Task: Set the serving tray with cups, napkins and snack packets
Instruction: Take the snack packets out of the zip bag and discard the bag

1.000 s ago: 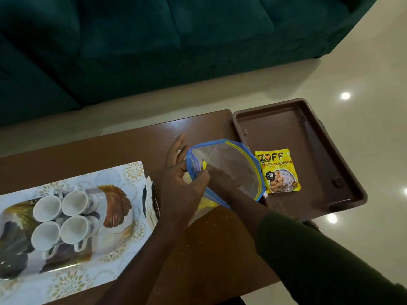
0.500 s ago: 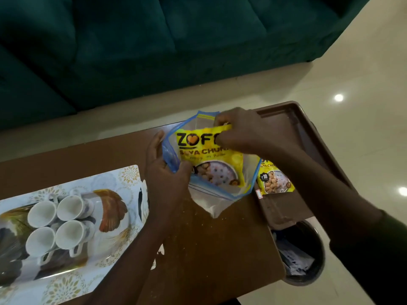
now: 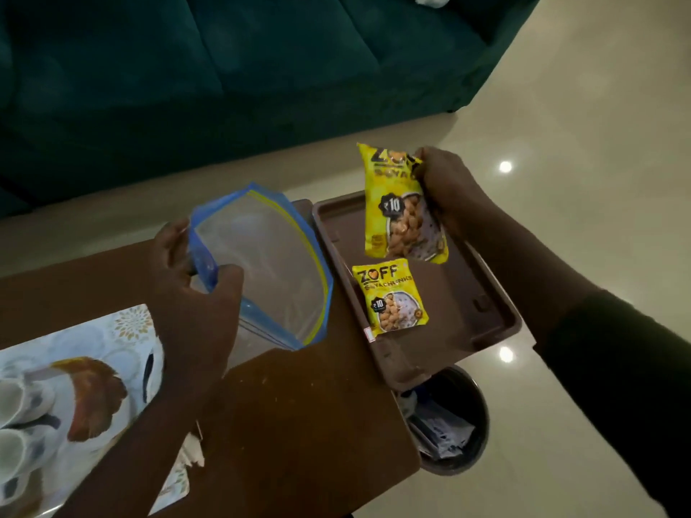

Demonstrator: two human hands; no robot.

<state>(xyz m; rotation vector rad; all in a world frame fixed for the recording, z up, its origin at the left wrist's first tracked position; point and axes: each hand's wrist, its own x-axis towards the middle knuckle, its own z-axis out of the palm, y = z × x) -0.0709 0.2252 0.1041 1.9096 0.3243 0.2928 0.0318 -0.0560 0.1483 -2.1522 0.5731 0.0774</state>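
A brown serving tray [image 3: 497,323] sits at the right end of the table, overhanging its edge. One yellow snack packet [image 3: 390,297] lies flat in the tray's near left part. My right hand [image 3: 445,185] grips a second yellow snack packet [image 3: 402,214] by its top, and it hangs in the air above the tray's far half. My left hand [image 3: 194,282] holds the blue rim of a clear zip bag [image 3: 269,267], which stands open above the table left of the tray and looks empty. White cups [image 3: 15,424] stand on a patterned tray [image 3: 112,338] at the left edge.
The wooden table [image 3: 299,424] ends just past the brown tray. A dark round bin [image 3: 452,424] with paper in it stands on the floor below the tray's near corner. A dark green sofa [image 3: 224,69] runs along the far side. White paper napkins [image 3: 190,454] peek out under my left forearm.
My right hand pulled the second packet out of the zip bag and carried it right, over the brown tray. My left hand still holds the bag, which is now empty.
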